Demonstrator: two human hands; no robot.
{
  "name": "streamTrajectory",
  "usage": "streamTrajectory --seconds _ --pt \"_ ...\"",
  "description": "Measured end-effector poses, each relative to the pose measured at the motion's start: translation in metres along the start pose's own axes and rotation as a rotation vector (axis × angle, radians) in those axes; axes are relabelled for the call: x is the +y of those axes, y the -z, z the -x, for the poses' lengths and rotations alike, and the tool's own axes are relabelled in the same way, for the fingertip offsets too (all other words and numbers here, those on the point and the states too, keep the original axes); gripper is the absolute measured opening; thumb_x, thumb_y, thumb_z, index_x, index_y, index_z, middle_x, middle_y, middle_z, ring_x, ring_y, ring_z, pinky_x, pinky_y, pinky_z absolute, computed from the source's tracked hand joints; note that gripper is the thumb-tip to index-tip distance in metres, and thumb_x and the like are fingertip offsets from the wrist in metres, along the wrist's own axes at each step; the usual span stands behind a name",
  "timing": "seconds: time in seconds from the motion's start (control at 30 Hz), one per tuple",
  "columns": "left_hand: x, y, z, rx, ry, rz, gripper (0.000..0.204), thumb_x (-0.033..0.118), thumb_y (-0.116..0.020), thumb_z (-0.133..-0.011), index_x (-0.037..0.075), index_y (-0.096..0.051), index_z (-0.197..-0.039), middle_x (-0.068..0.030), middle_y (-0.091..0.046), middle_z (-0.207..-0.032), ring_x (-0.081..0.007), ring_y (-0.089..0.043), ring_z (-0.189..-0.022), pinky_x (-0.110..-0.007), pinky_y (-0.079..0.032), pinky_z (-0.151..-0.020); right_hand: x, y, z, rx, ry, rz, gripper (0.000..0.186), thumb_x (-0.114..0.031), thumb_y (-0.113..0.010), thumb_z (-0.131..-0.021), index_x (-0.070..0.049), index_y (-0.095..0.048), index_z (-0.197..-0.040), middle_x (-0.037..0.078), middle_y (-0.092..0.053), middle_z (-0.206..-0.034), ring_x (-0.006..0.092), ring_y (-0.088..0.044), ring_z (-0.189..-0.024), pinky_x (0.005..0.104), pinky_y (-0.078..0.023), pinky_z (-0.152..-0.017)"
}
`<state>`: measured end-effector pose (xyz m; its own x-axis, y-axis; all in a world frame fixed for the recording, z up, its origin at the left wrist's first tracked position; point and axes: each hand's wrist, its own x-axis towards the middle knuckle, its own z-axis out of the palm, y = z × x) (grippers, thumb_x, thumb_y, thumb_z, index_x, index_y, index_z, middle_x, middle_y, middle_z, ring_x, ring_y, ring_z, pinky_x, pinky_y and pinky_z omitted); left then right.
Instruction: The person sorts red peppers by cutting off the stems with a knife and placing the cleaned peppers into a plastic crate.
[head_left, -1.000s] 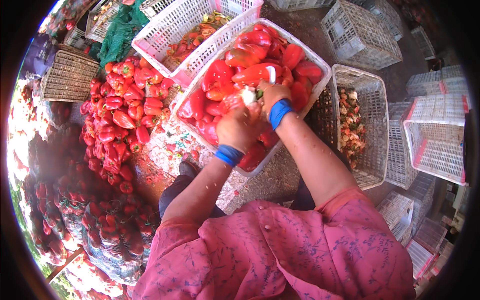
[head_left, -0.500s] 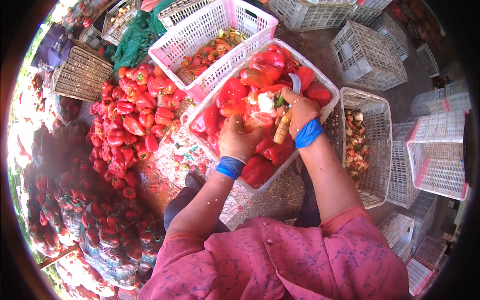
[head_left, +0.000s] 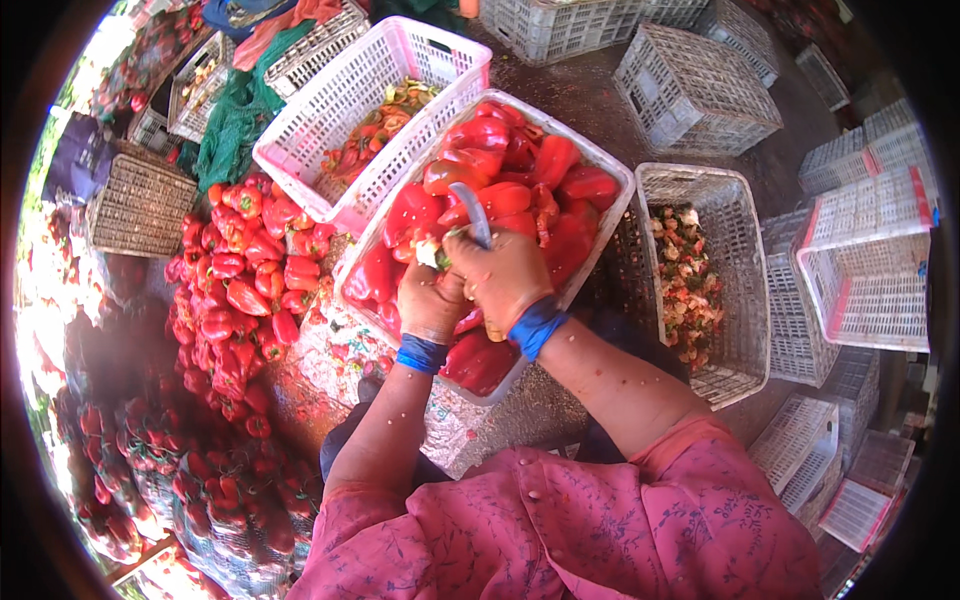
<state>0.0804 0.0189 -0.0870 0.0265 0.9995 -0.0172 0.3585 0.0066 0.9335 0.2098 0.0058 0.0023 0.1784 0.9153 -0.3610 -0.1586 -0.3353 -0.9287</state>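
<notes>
My hands meet over a white crate [head_left: 590,262] heaped with red bell peppers [head_left: 410,212]. In my right hand [head_left: 503,275] is a curved knife [head_left: 470,208]; its blade points up and away, and a bit of its wooden handle shows below the palm. A whitish pepper core [head_left: 430,252] with some green sits at my right thumb, just above my left hand [head_left: 432,303]. The left fingers are curled against the right hand, and what they grip is hidden. Both wrists wear blue bands.
A pink-and-white crate [head_left: 285,160] with pepper scraps stands beyond on the left. To the right, a grey crate [head_left: 755,290] holds cores and trimmings. A pile of red peppers [head_left: 240,290] lies on the floor at left, near filled net bags [head_left: 230,500]. Stacked crates [head_left: 690,90] stand behind.
My right hand has moved left with the knife and the core, up against my left hand. The left hand has shifted slightly left and curled in. The whole view has shifted a little.
</notes>
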Motion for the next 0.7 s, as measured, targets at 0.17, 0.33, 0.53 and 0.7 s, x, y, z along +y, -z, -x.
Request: streamTrajectory --seconds 0.17,0.33,0.53,0.7 --pt "0.0 -0.012 0.004 0.023 -0.077 0.353 0.043 0.033 -0.077 -0.089 0.002 -0.066 -0.117 -0.0073 -0.074 -0.103 -0.0179 -0.07 -0.093 -0.033 -0.054 -0.082 0.003 0.001 0.002 0.002 0.104 0.101 0.026 -0.025 -0.067 -0.096 -0.001 -0.068 -0.086 0.004 -0.062 -0.067 0.0117 -0.053 -0.057 0.0314 -0.045 -0.055" --pt "-0.002 -0.007 0.004 -0.085 0.202 0.639 0.026 0.002 -0.067 -0.093 -0.001 -0.062 -0.118 -0.0079 -0.071 -0.109 -0.0189 -0.068 -0.095 -0.032 -0.055 -0.083 0.007 -0.003 0.013 0.157 0.627 0.675 0.029 -0.025 -0.063 -0.094 0.0 -0.065 -0.082 0.019 -0.062 -0.068 0.0243 -0.064 -0.065 0.0419 -0.05 -0.066" --pt "0.005 -0.006 -0.009 -0.114 -0.068 0.206 0.031 0.005 -0.077 -0.081 0.003 -0.069 -0.111 -0.0066 -0.076 -0.095 -0.0126 -0.071 -0.085 -0.03 -0.055 -0.077 -0.001 0.017 -0.002 -0.018 -0.031 -0.009 0.035 -0.028 -0.06 -0.093 0.0 -0.065 -0.073 0.01 -0.06 -0.059 0.0199 -0.059 -0.05 0.0346 -0.043 -0.048" --pt "0.029 0.019 -0.017 -0.353 -0.025 0.268 0.022 0.004 -0.076 -0.085 0.003 -0.069 -0.106 -0.004 -0.076 -0.094 -0.0094 -0.068 -0.086 -0.028 -0.055 -0.078 -0.007 0.017 0.002 -0.089 -0.068 -0.188 0.026 -0.026 -0.058 -0.095 -0.006 -0.069 -0.083 0.005 -0.057 -0.062 0.0138 -0.052 -0.047 0.0309 -0.042 -0.043"
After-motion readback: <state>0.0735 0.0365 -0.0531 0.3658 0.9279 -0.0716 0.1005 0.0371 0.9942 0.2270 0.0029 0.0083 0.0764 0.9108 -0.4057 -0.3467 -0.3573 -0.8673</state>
